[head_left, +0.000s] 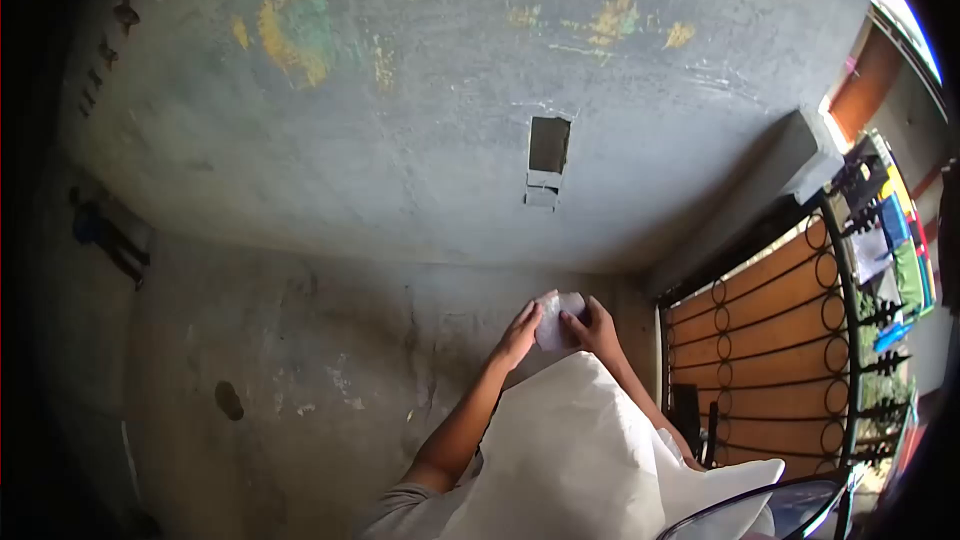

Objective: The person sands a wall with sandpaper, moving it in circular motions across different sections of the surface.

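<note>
Out in front of me, both hands grip a small pale, whitish pad (pixel 557 325); its exact kind I cannot make out. My left hand (pixel 517 336) is closed on its left edge. On the other edge, my right hand (pixel 597 329) has its thumb pressed across the near face and its fingers behind. A large white sheet (pixel 575 445), paper or cloth, spreads below my hands, over my lap and between my forearms. It hides part of the right forearm.
A grey wall (pixel 420 140) with peeling yellow paint and a rectangular recess (pixel 549 145) rises ahead. The concrete floor (pixel 320 410) has a dark spot (pixel 229 401). At right stands a black iron gate (pixel 760 340) with orange panels. A dark-rimmed round object (pixel 760 505) sits at lower right.
</note>
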{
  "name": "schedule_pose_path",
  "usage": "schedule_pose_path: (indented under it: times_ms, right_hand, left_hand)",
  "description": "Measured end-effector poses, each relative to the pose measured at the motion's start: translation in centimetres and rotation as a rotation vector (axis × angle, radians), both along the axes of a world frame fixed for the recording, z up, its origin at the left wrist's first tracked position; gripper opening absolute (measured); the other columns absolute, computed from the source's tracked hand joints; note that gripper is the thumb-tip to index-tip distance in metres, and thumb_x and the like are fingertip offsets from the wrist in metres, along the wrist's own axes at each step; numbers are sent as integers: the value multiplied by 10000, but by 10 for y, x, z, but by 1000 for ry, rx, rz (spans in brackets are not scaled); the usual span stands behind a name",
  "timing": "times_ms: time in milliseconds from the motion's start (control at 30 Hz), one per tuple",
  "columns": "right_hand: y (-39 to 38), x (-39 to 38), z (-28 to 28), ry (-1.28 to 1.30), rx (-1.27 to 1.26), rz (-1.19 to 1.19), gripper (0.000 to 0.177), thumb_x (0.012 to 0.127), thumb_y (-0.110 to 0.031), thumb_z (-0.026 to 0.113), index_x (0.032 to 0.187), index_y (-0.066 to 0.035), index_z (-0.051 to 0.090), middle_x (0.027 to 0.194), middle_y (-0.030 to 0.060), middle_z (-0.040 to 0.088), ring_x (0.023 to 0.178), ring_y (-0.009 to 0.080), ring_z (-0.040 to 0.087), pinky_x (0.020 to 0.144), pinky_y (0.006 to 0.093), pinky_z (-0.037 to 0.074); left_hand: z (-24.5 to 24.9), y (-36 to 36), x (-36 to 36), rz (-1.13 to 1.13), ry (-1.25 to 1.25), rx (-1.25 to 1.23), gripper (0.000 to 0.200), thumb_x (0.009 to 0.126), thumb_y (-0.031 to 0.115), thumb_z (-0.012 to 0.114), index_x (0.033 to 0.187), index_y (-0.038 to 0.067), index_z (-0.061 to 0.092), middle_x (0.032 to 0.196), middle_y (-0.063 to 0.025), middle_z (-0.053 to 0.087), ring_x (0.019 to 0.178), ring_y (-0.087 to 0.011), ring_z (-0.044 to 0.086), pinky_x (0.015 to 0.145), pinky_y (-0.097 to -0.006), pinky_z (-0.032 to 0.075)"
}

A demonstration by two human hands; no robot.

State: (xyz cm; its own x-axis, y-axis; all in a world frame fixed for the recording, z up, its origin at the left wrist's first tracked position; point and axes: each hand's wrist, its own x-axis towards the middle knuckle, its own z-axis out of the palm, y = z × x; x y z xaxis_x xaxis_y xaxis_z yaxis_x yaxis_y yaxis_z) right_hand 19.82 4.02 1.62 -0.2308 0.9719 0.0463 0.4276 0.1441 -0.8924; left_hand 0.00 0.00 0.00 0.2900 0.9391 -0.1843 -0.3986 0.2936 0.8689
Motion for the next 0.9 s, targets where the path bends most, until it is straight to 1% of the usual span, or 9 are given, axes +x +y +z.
schedule_pose_path:
  times_ms: [67,100,200,333,400,500,600,733,900]
  right_hand:
    - [-4,12,18,-110,-132,39,374,910,-263,767,1134,-17,596,885,39,631,815,120,586,715,291,503]
    - [2,-67,2,-5,-115,29,374,910,-263,767,1134,-17,596,885,39,631,815,120,586,715,291,503]
    - [-2,-65,8,526,-465,198,288,938,-180,711,1170,-45,606,991,-8,625,880,107,574,770,272,487]
    - [-3,-96,23,739,-807,285,449,961,-137,638,1352,20,483,1250,147,608,1154,250,626,994,395,513]
    - [-4,-109,25,730,-941,311,476,956,-124,641,1367,36,463,1282,190,594,1196,298,621,1015,446,518]
    - [-4,-128,29,715,-1043,320,486,957,-138,664,1376,21,476,1295,171,607,1166,279,640,1016,417,517]
    - [3,-138,11,727,-1005,368,424,959,-135,671,1338,-2,536,1261,133,637,1157,248,643,1016,393,513]
    - [34,-128,-5,717,-823,333,316,953,-141,692,1241,-27,625,1161,87,679,1069,187,656,959,347,520]
    - [103,-76,-8,567,-396,-15,174,936,-232,744,992,-68,722,850,-38,661,754,77,593,694,252,481]
  left_hand:
    - [3,-6,17,126,-52,19,527,1090,449,387,1517,142,426,1467,-72,486,1322,-191,475,1092,-383,401]
    - [9,-1,-62,108,51,41,527,1090,449,387,1517,142,426,1467,-72,486,1322,-191,475,1092,-383,401]
    - [23,-12,-55,189,-56,29,533,1089,460,391,1514,140,429,1428,-62,501,1266,-166,489,1033,-342,431]
    - [22,-22,-82,253,0,34,548,1086,485,379,1523,156,421,1414,-44,502,1228,-149,492,969,-318,449]
    - [7,-23,-96,262,47,56,549,1092,471,365,1524,137,417,1481,-57,463,1332,-185,436,1100,-342,356]
    - [-4,-24,-111,278,97,92,557,1096,461,347,1531,118,406,1542,-77,413,1430,-216,352,1193,-363,235]
    - [-14,-14,-124,303,225,151,573,1090,478,354,1547,133,382,1546,-93,405,1410,-228,385,1172,-376,284]
    - [-6,-2,-123,334,170,-74,635,1068,531,366,1580,160,302,1577,-143,367,1379,-290,458,1131,-447,351]
    - [-2,19,-127,344,280,-89,681,1050,569,366,1574,140,292,1592,-151,357,1351,-317,508,1108,-473,377]
